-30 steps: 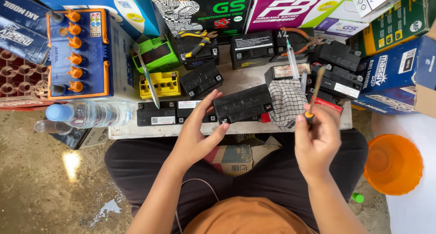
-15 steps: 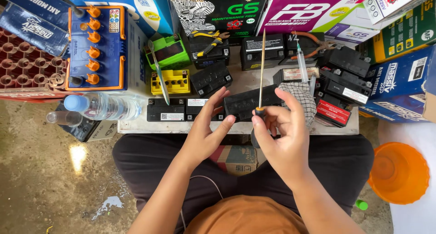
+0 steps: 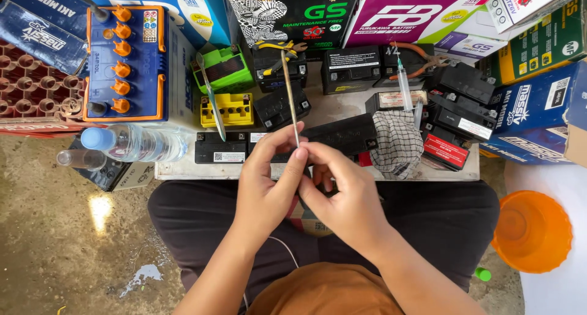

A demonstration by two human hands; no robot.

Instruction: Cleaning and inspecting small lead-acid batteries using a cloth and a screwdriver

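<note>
Both hands have come together in front of the person's lap since half a second ago, and the thin metal rod has swung over to the left, so its tip now points up toward the yellow pliers instead of the middle black batteries. Starting with the big things: a row of coloured battery boxes (image 3: 293,12) stands along the back, and a large blue battery with orange caps (image 3: 125,61) sits at the left. An orange bucket (image 3: 531,231) rests on the floor at the right. The low bench (image 3: 324,110) holds many small black batteries, and the long black battery (image 3: 342,134) lies across it just behind the hands. A checked cloth (image 3: 397,144) is just beside that battery on its right, and a water bottle (image 3: 134,144) lies at the bench's left end. The left hand (image 3: 266,189) and the right hand (image 3: 342,199) touch each other. The rod of the screwdriver (image 3: 289,95) stands nearly upright in the picture, leaning a little left, with its long side running away from the body. Left fingers (image 3: 298,159) pinch the bottom of the rod tight. Right fingers are curled shut low down, where the handle should be, but the handle is hidden, so I cannot tell for sure what they grip. A syringe (image 3: 403,82) and the yellow pliers (image 3: 275,46) lie further back
</note>
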